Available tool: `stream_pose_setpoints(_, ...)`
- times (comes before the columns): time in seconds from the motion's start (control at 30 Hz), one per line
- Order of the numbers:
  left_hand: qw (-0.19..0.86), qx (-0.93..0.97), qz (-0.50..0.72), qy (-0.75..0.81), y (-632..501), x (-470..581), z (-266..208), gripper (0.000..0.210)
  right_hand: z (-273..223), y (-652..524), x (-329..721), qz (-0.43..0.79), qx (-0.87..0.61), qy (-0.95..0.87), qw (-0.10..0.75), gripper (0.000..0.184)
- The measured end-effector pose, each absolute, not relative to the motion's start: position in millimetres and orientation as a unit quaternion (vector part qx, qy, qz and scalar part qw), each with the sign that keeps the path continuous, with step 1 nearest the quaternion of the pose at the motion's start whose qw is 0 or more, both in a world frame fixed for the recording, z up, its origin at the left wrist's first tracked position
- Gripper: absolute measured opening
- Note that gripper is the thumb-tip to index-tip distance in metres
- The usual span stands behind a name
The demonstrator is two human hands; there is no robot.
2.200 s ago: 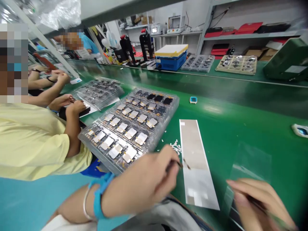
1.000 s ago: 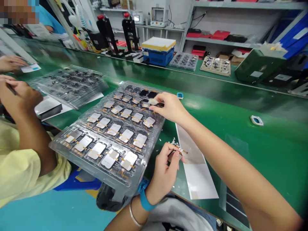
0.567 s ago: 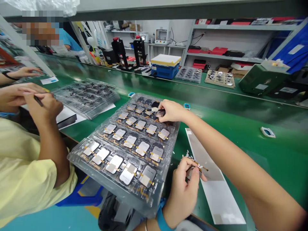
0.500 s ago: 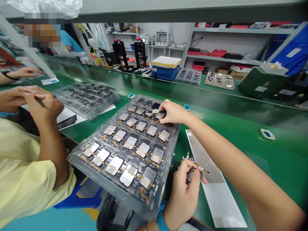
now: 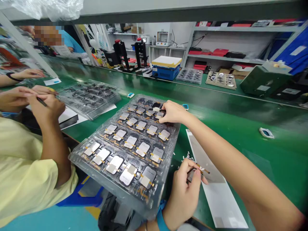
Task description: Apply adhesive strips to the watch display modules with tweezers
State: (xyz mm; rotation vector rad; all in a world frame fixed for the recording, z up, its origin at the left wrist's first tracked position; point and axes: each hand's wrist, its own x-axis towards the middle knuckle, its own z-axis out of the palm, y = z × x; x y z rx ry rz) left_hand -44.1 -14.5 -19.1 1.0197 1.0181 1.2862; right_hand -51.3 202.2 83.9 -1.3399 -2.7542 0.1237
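Note:
My left hand [image 5: 186,189], wearing a blue wristband, is closed on a small display module [image 5: 191,175]. A gold-brown flex cable [image 5: 204,170] sticks out past the fingertips, with a small white bit beside it. My right hand [image 5: 173,111] reaches over the back right of a clear plastic tray [image 5: 81,158]. Its thumb and fingers pinch a thin dark tool with a whitish part [image 5: 156,109], close above the tray's modules; the fingers hide much of it. Rows of silver-backed display modules [image 5: 130,142] lie in the tray.
Small white pieces [image 5: 188,156] are scattered beside a long white-and-grey sheet [image 5: 225,202]. A watch-like case [image 5: 266,132] lies to the right. On the left, a person in yellow [image 5: 26,173] works beside another clear tray [image 5: 90,96]. A blue box [image 5: 166,71] stands behind.
My right hand stays over the tray's back right corner, and the tool's whitish part shifts slightly. My left hand keeps its hold. The neighbouring person's hands move a little.

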Motion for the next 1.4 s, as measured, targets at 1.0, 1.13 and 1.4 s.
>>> stream_pose_setpoints(1.0,0.563,0.451,0.546,0.425,-13,-42,-24,0.012,97,150,-12,-0.273,-0.241,-0.897,0.252,0.038)
stream_pose_setpoints(1.13,0.568,0.449,0.543,0.427,-13,-43,-23,0.011,94,152,-13,-0.274,-0.243,-0.895,0.253,0.036)
stream_pose_setpoints(1.4,0.564,0.459,0.528,0.438,-14,-45,-23,0.014,95,149,-18,-0.247,-0.279,-0.902,0.217,0.033)
